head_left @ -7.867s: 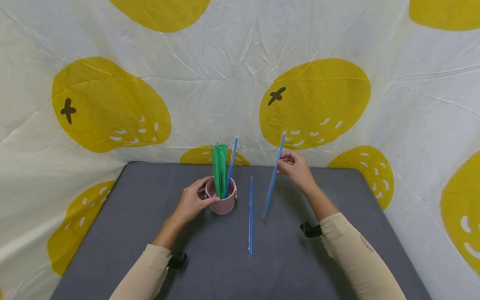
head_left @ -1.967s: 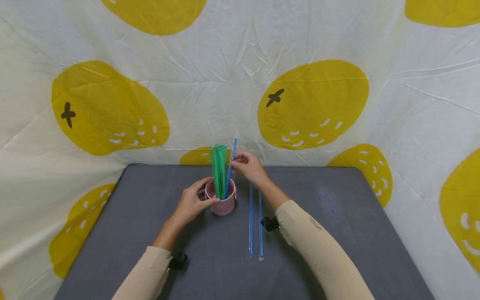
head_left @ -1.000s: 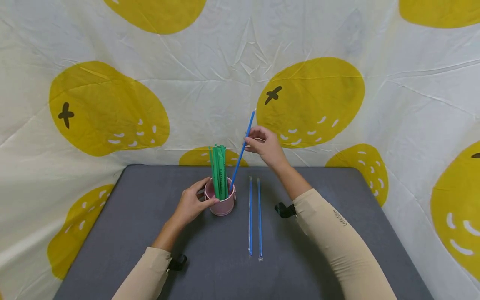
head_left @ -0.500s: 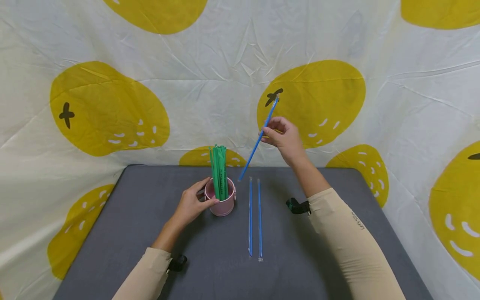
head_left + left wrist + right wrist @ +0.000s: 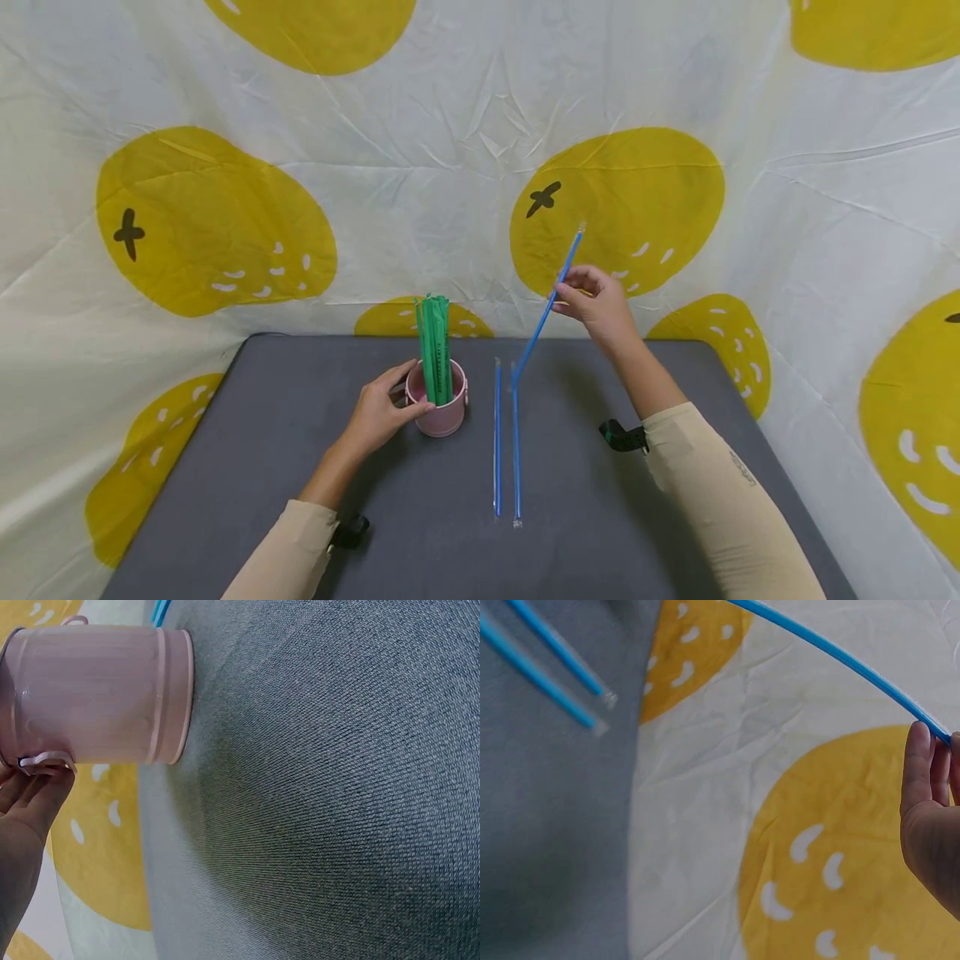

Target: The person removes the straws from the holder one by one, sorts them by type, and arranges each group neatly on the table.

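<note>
A small pink bucket (image 5: 441, 422) stands on the table, and my left hand (image 5: 377, 417) holds it by its left side, thumb at the front rim. In the left wrist view the bucket (image 5: 90, 697) shows from the side, fingers close by its handle loop. Upright in it is a bundle of green-wrapped straws (image 5: 433, 350). My right hand (image 5: 597, 307) pinches a blue straw (image 5: 542, 321) in a clear wrapper, tilted with its top to the right. The held straw (image 5: 840, 656) bows slightly in the right wrist view. Its lower end overlaps a blue straw (image 5: 517, 458) lying on the table.
Another wrapped blue straw (image 5: 497, 442) lies parallel to that one, just right of the bucket. The dark grey table (image 5: 427, 533) ends at the back against a white cloth (image 5: 420, 217) printed with yellow fruit.
Earlier my right hand held one blue straw beside another lying down; two now lie together. It has since drawn the bucket's blue straw out, up and rightward. My left hand stays on the bucket.
</note>
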### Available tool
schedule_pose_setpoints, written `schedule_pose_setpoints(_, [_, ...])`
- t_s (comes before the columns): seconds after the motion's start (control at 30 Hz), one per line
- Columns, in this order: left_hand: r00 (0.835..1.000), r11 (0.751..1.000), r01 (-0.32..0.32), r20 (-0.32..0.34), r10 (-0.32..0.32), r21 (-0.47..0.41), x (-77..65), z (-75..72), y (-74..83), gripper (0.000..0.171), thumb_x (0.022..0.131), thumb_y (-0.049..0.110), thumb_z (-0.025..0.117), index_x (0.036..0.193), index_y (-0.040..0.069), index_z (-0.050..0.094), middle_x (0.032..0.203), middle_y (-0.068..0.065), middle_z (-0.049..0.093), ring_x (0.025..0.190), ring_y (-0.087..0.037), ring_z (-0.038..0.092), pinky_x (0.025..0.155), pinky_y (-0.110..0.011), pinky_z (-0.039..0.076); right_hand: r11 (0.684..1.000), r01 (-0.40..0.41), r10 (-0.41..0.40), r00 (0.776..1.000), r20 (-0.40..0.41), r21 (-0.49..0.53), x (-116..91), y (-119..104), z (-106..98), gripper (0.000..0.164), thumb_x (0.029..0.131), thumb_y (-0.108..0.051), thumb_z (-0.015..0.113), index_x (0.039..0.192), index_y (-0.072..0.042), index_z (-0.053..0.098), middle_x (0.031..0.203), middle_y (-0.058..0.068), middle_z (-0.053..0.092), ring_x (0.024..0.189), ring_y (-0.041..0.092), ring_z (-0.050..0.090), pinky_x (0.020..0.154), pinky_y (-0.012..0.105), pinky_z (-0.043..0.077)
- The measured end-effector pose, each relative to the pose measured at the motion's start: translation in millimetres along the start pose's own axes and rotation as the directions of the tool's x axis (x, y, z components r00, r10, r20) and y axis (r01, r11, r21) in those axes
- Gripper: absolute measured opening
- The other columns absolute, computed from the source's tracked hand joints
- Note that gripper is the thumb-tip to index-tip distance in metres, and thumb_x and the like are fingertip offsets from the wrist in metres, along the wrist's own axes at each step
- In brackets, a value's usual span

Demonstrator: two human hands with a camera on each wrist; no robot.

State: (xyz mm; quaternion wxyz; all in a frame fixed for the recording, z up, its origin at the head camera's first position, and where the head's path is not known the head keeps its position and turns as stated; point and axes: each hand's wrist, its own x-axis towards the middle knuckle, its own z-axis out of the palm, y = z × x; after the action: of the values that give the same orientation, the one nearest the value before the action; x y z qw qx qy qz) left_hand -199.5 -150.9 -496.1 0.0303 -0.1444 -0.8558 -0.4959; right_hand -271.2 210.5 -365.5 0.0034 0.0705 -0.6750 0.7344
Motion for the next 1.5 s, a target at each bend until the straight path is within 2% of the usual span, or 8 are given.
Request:
schedule_pose_setpoints(0.23, [1.000, 1.000, 0.016, -0.003, -0.016, 0.000, -3.6, -1.3, -0.5, 0.083, 0.078, 0.025, 0.093, 0.148, 0.002, 0.054, 0.144, -0.021, 0.060, 0.128, -0.037, 0.063, 0.099, -0.049, 0.059, 0.995, -0.076, 0.074, 0.997, -0.021, -0.069, -12.1, 28.9, -14.9, 0.033, 0.099, -0.010, 0.070, 0.124, 0.005, 0.057, 0.101, 0.002, 0.066, 0.093, 0.015, 0.074, 0.086, 0.032, 0.065])
schedule_pose_setpoints(0.47, [1.000, 1.000, -0.015, -0.004, 0.015, -0.011, -1.1, -1.2, -0.4, 0.082, 0.079, 0.025, 0.092, 0.148, 0.002, 0.054, 0.143, -0.020, 0.061, 0.127, -0.038, 0.064, 0.098, -0.050, 0.060, 0.988, -0.065, 0.065, 0.998, -0.005, -0.139, -22.1, 56.8, -25.9, 0.032, 0.101, -0.006, 0.065, 0.127, 0.010, 0.056, 0.098, -0.003, 0.068, 0.086, 0.007, 0.072, 0.080, 0.025, 0.065])
schedule_pose_setpoints(0.73, [1.000, 1.000, -0.007, 0.006, 0.007, -0.005, -1.8, -2.0, -2.7, 0.083, 0.080, 0.026, 0.091, 0.149, 0.002, 0.053, 0.145, -0.020, 0.060, 0.127, -0.038, 0.064, 0.098, -0.050, 0.060, 0.984, -0.063, 0.068, 0.997, 0.024, -0.166, -34.5, 96.1, -23.2, 0.033, 0.099, -0.001, 0.066, 0.125, 0.017, 0.057, 0.091, -0.006, 0.071, 0.078, 0.006, 0.071, 0.076, 0.030, 0.066])
schedule_pose_setpoints(0.9, [1.000, 1.000, -0.007, 0.015, 0.007, -0.010, -1.1, -1.3, -4.2, 0.083, 0.080, 0.029, 0.091, 0.150, 0.004, 0.053, 0.145, -0.020, 0.059, 0.127, -0.038, 0.064, 0.098, -0.050, 0.059, 0.976, -0.083, 0.097, 0.994, 0.058, -0.201, -41.8, 120.1, -19.1, 0.027, 0.096, 0.001, 0.068, 0.117, 0.017, 0.061, 0.090, 0.004, 0.074, 0.074, 0.009, 0.072, 0.074, 0.038, 0.067])
schedule_pose_setpoints(1.03, [1.000, 1.000, -0.007, 0.019, 0.007, -0.014, -0.6, -1.2, -3.9, 0.083, 0.080, 0.028, 0.091, 0.150, 0.004, 0.053, 0.145, -0.020, 0.059, 0.127, -0.038, 0.064, 0.098, -0.050, 0.060, 0.937, -0.176, 0.201, 0.978, 0.054, -0.300, -46.1, 132.9, -14.6, 0.029, 0.098, 0.000, 0.068, 0.120, 0.017, 0.060, 0.097, 0.017, 0.073, 0.075, 0.010, 0.071, 0.078, 0.045, 0.066])
schedule_pose_setpoints(1.13, [1.000, 1.000, -0.008, 0.017, 0.008, -0.011, -0.3, -1.4, -3.7, 0.083, 0.080, 0.027, 0.091, 0.149, 0.004, 0.053, 0.145, -0.020, 0.059, 0.127, -0.038, 0.064, 0.098, -0.049, 0.060, 0.908, -0.241, 0.274, 0.960, 0.050, -0.342, -48.3, 141.1, -11.2, 0.030, 0.098, 0.000, 0.067, 0.122, 0.017, 0.059, 0.099, 0.022, 0.071, 0.076, 0.011, 0.070, 0.076, 0.039, 0.067])
schedule_pose_setpoints(1.27, [1.000, 1.000, -0.009, 0.014, 0.009, -0.006, 0.5, -1.4, -3.5, 0.082, 0.079, 0.027, 0.092, 0.149, 0.005, 0.054, 0.145, -0.019, 0.060, 0.127, -0.037, 0.064, 0.098, -0.048, 0.060, 0.886, -0.315, 0.351, 0.935, 0.046, -0.341, -52.4, 148.8, -7.7, 0.031, 0.098, 0.001, 0.067, 0.124, 0.017, 0.058, 0.098, 0.018, 0.070, 0.077, 0.011, 0.069, 0.072, 0.031, 0.066])
schedule_pose_setpoints(1.5, [1.000, 1.000, -0.010, 0.013, 0.010, -0.002, 0.2, -0.6, -3.8, 0.082, 0.079, 0.027, 0.092, 0.149, 0.004, 0.054, 0.144, -0.019, 0.061, 0.127, -0.037, 0.064, 0.097, -0.048, 0.060, 0.862, -0.393, 0.426, 0.904, 0.037, -0.321, -61.2, 154.8, -3.2, 0.030, 0.097, 0.005, 0.065, 0.122, 0.020, 0.058, 0.090, 0.013, 0.070, 0.074, 0.013, 0.067, 0.070, 0.030, 0.066])
